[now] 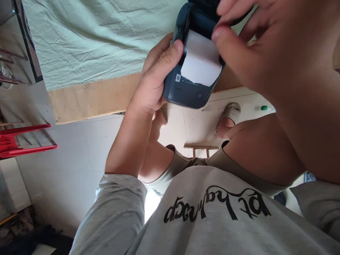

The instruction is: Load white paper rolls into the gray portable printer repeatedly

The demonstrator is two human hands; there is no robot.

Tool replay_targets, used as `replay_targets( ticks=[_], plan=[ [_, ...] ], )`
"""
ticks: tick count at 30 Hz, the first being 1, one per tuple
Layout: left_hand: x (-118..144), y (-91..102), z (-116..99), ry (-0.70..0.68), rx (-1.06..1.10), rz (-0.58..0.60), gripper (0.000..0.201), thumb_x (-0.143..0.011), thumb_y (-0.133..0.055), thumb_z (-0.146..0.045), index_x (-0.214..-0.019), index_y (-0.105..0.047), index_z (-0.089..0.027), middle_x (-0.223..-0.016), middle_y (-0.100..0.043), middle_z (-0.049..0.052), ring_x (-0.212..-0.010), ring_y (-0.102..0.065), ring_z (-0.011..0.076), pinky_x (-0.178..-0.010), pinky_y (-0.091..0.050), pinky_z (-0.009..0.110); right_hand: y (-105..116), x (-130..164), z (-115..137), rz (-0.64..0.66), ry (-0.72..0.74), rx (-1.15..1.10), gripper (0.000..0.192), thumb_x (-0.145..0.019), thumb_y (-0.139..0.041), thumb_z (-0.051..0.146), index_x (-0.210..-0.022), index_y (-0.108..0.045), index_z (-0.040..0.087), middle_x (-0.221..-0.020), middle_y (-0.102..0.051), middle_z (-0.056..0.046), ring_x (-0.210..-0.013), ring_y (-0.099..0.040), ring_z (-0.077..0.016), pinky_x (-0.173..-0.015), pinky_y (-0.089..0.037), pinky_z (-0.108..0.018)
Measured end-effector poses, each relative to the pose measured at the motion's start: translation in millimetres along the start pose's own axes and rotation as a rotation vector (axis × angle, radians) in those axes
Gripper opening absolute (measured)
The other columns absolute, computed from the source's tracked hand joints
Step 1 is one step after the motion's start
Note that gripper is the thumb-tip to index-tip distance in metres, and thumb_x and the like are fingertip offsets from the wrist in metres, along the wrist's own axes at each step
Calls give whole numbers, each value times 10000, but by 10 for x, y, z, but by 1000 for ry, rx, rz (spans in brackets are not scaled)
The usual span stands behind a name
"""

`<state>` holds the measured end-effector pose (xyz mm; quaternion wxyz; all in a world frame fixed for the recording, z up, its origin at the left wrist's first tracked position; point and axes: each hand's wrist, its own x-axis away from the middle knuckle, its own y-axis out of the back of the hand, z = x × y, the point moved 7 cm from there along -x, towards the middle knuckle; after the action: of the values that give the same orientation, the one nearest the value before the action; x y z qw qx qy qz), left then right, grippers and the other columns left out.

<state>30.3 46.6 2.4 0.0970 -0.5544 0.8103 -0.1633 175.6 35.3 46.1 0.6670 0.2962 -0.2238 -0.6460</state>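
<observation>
L hand grips printer — R hand nr paper.

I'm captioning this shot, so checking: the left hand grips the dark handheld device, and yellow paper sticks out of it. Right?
Not quite: the paper is white, not yellow, as the head view shows. The left hand does grip the dark handheld device, with the paper sticking out.

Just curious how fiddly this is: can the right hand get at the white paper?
Probably yes: the right hand is close beside the white paper, which lies mostly uncovered, and the left hand grips the dark device along its opposite edge.
</observation>
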Motion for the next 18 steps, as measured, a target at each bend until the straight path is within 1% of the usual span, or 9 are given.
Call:
replay_targets(
  ticks=[2, 3, 6, 9, 11, 13, 15, 16, 18],
  plan=[
    [6, -25, -27, -10, -43, -11, 230, -845, -425, -230, -704, -596, -168, -637, -471, 22, -597, -493, 98, -538, -336, 223, -98, -5, 114, 89, 74, 301, 419, -787, -381, 414, -1172, -450, 263, -1030, -553, 135, -1137, -461, -129, -1057, -309, -345],
    [11, -31, -33, -2, -59, -34, 252, -846, -413, -224, -682, -595, -166, -618, -455, 21, -568, -477, 95, -520, -316, 222, -124, -9, 144, 105, 101, 390, 415, -796, -372, 402, -1189, -421, 278, -1031, -552, 145, -1156, -448, -127, -1092, -278, -362],
    [38, -53, -45, 41, -108, -113, 292, -845, -375, -220, -645, -584, -180, -590, -418, 15, -482, -409, 87, -467, -255, 225, -147, -23, 158, 117, 107, 447, 410, -765, -435, 429, -1161, -432, 323, -1048, -546, 154, -1125, -471, -141, -1125, -234, -425],
    [58, -89, -48, 82, -158, -136, 305, -843, -354, -233, -657, -593, -198, -618, -449, 23, -501, -442, 110, -465, -258, 236, -169, -23, 137, 161, 68, 445, 443, -733, -463, 467, -1153, -438, 330, -1050, -551, 115, -1010, -524, -152, -1014, -369, -439],
    [57, -79, -41, 106, -170, -147, 306, -843, -349, -235, -671, -599, -206, -653, -485, 34, -593, -513, 146, -492, -288, 246, -177, -17, 150, 173, 63, 423, 449, -729, -463, 470, -1153, -435, 323, -1028, -554, 106, -990, -531, -144, -979, -404, -418],
    [42, -39, -42, 106, -159, -158, 315, -846, -343, -239, -671, -603, -213, -677, -510, 45, -689, -549, 178, -523, -316, 262, -166, -11, 185, 152, 86, 413, 449, -733, -458, 464, -1157, -425, 320, -1013, -554, 114, -981, -534, -132, -1032, -356, -438],
    [17, -28, -21, 126, -132, -97, 309, -848, -356, -251, -670, -606, -217, -689, -524, 51, -709, -549, 190, -544, -333, 278, -147, 3, 208, 131, 116, 400, 461, -736, -458, 446, -1174, -419, 307, -1012, -552, 117, -989, -532, -129, -1084, -288, -457],
    [6, -28, -13, 128, -116, -58, 296, -847, -370, -254, -669, -604, -216, -682, -521, 48, -689, -543, 186, -550, -338, 282, -138, 12, 204, 132, 124, 367, 468, -731, -468, 428, -1180, -426, 301, -1009, -552, 117, -993, -531, -125, -1087, -289, -442],
    [-5, -14, -2, 123, -80, -21, 258, -840, -406, -243, -658, -584, -205, -651, -502, 32, -634, -524, 160, -555, -346, 276, -82, 29, 144, 116, 96, 93, 490, -691, -530, 371, -1170, -471, 282, -993, -557, 112, -1008, -529, -113, -1020, -380, -346]
  ],
)
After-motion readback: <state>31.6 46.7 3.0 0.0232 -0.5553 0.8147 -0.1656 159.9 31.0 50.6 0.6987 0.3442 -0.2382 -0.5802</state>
